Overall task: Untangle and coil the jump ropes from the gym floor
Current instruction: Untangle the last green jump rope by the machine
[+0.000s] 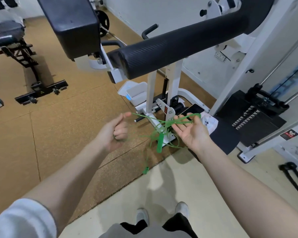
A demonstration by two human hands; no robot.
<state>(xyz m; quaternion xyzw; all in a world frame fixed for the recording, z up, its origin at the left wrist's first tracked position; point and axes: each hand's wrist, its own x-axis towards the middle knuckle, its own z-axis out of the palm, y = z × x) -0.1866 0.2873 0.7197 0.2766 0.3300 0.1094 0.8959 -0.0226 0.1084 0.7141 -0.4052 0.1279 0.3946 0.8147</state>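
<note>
Roughly, rope: I see a thin green jump rope (163,125) held up in the air between my two hands, above the cork-coloured gym floor (58,127), bunched into a loose tangle near the right palm.
Handles: one green handle (160,143) dangles below the tangle; a second, smaller green end piece (145,170) hangs lower on a single strand.
How it should handle: I judge it very light, limp and smooth, likely to slip through fingers and re-knot if yanked; the rigid handles look like the surest places to take hold, feeding the cord out from there.
Left hand: my left hand (116,130) has its fingers curled in, thumb and forefinger pinching a strand that runs off toward the tangle.
Right hand: my right hand (190,128) lies palm up with fingers spread and straight, loops draped over them rather than gripped.
Hard to make out: I cannot tell how the strands cross inside the tangle, or whether there is more than one rope; motion blur smears the cord.
Surroundings: behind the hands stands a white weight machine (169,78) with a black padded roller (179,54); a phone (193,109) rests on its base.
</note>
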